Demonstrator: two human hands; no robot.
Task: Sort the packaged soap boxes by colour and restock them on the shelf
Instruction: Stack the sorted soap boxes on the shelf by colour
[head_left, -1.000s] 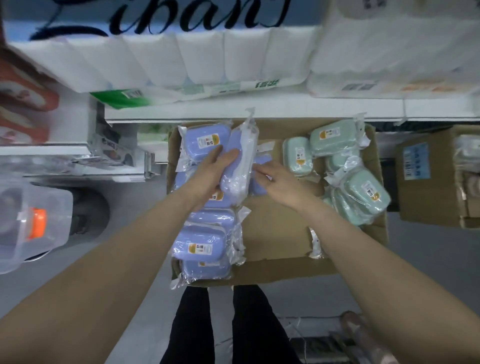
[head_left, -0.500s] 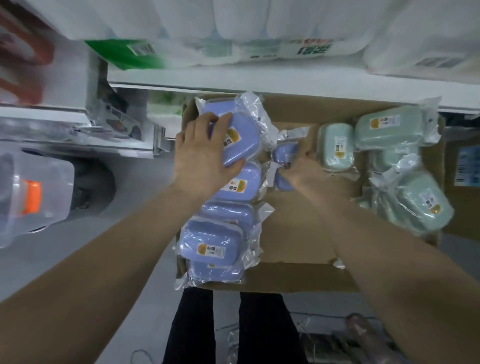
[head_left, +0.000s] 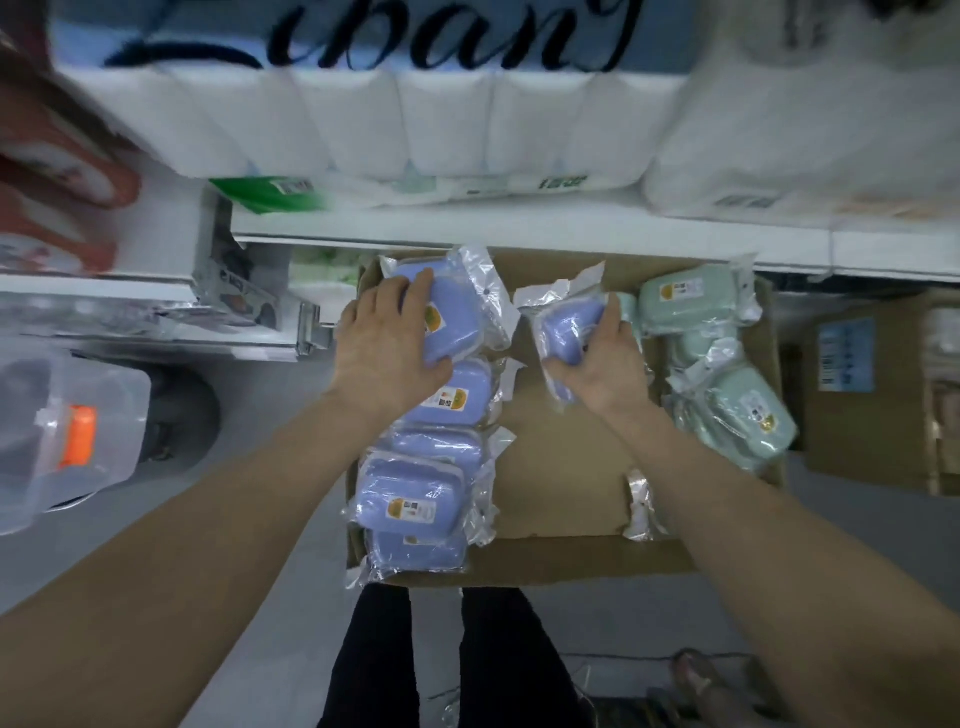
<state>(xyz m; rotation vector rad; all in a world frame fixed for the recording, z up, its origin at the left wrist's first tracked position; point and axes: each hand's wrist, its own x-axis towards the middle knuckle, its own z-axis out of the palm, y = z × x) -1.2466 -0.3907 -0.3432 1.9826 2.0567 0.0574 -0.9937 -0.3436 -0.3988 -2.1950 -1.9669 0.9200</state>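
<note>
What your right hand (head_left: 597, 364) grips: a blue oblong soap box in clear plastic wrap (head_left: 569, 332), held over the middle of the brown cardboard carton (head_left: 566, 478).
Left hand (head_left: 387, 345): apart from the right, fingers and thumb curled round the far-end box (head_left: 457, 306) of the blue row (head_left: 410, 499) along the carton's left side.
Mint-green wrapped boxes (head_left: 748, 421): heaped at the carton's right.
White shelf (head_left: 571, 234): just beyond the carton.

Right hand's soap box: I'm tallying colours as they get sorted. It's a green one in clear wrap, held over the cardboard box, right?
Not green: the head view shows the right hand holding a purple soap box in clear wrap, over the cardboard box. The green soap boxes lie in the box to its right.
</note>
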